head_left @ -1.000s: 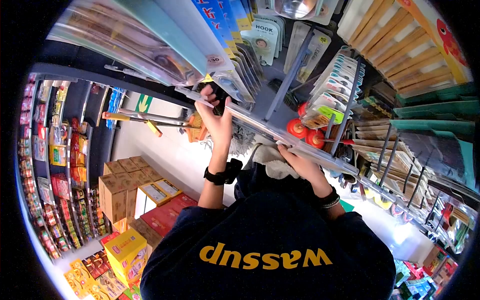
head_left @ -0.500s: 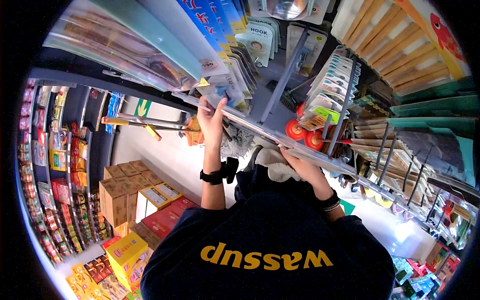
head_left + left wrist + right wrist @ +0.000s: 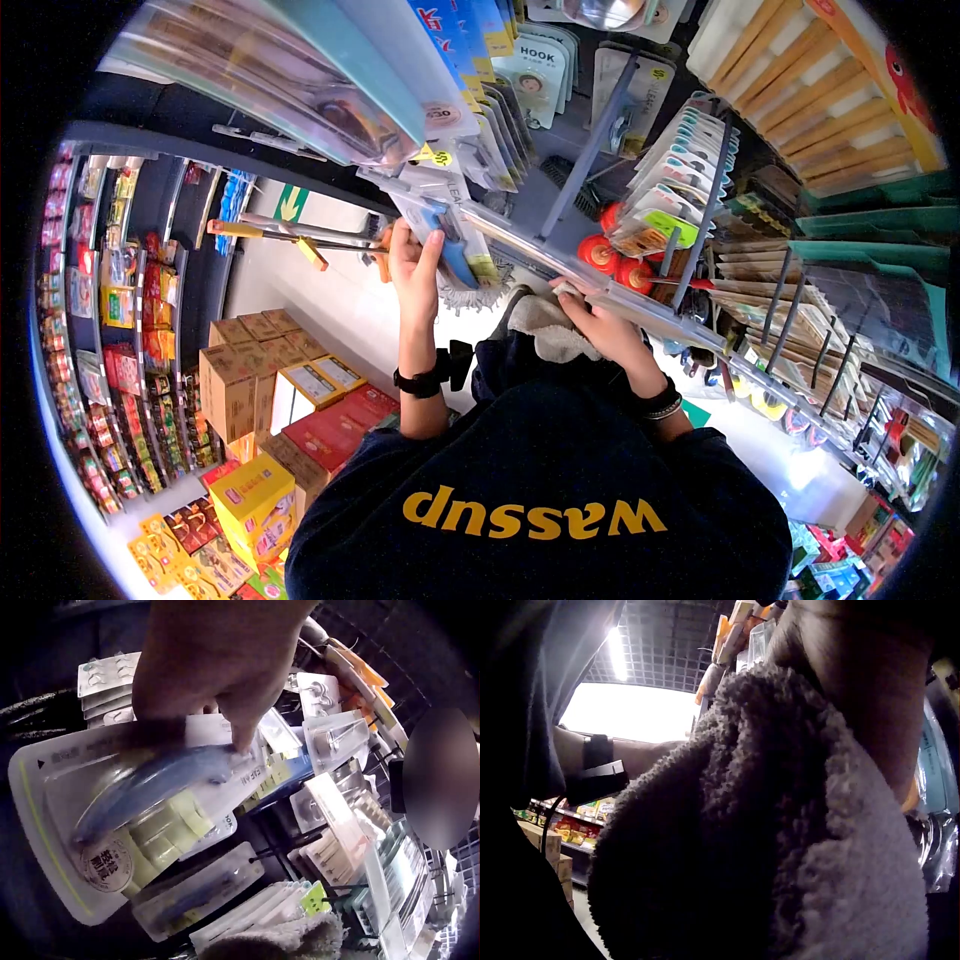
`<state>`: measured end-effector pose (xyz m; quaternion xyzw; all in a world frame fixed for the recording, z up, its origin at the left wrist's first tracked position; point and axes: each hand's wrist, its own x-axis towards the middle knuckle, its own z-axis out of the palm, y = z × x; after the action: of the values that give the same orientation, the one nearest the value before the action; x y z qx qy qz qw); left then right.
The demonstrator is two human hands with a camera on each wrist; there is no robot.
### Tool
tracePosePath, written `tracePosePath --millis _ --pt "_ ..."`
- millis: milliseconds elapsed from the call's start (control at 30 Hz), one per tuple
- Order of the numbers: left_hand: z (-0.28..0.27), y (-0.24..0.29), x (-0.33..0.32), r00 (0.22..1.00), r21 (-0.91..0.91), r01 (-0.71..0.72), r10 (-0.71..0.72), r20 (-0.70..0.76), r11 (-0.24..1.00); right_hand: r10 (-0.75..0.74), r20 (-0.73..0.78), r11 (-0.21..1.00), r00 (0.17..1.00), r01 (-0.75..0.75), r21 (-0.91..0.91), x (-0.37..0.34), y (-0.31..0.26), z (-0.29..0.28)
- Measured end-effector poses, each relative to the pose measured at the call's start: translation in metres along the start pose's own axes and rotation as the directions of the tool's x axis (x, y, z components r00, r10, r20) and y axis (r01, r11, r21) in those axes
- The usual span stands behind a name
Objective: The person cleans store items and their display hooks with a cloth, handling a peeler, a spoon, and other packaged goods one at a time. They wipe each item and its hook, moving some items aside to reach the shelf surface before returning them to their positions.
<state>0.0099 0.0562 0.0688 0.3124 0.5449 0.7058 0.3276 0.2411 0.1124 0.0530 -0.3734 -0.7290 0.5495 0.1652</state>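
Observation:
In the head view my left hand [image 3: 415,280] pinches a blister pack [image 3: 452,245] with a blue tool inside, at the left end of the clear shelf-edge strip. The left wrist view shows this pack [image 3: 142,791] tilted under my left hand [image 3: 225,660], thumb and fingers at its upper end. My right hand [image 3: 612,335] grips a grey fluffy cloth [image 3: 545,325] just below the strip. The cloth [image 3: 855,847] fills much of the right wrist view and hides the fingers of my right hand [image 3: 847,652].
Hook packs [image 3: 538,75] and other carded goods hang on metal rods [image 3: 590,145] above the strip. Red round items [image 3: 598,252] lie behind it. Cardboard boxes [image 3: 232,385] stand on the floor at left, by snack shelves [image 3: 120,300]. A mop head [image 3: 480,292] is below the pack.
My left hand has come down and back toward my body, and the blue pack now shows lower, across the shelf edge. My right hand stays nearly in place with the cloth.

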Motion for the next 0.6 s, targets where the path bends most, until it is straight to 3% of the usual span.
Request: tracePosePath --millis 100,167,300,600 --pt "-0.002 0.003 -0.005 1.0 0.021 0.009 -0.009 0.018 1.0 0.03 0.016 0.998 0.999 -0.029 -0.06 0.001 0.007 0.004" --pt "0.001 0.004 -0.008 1.0 0.03 0.017 -0.017 0.009 0.999 -0.063 -0.054 0.997 0.997 0.06 -0.046 0.0 0.012 0.009" --pt "0.003 -0.001 -0.017 0.997 0.132 0.026 -0.035 0.068 0.991 -0.028 -0.028 0.999 0.999 0.029 0.024 -0.002 0.008 0.009" --pt "0.034 -0.003 -0.04 0.973 0.072 0.09 -0.103 0.208 0.993 -0.089 -0.053 0.995 0.995 0.091 0.035 -0.003 0.012 0.009"
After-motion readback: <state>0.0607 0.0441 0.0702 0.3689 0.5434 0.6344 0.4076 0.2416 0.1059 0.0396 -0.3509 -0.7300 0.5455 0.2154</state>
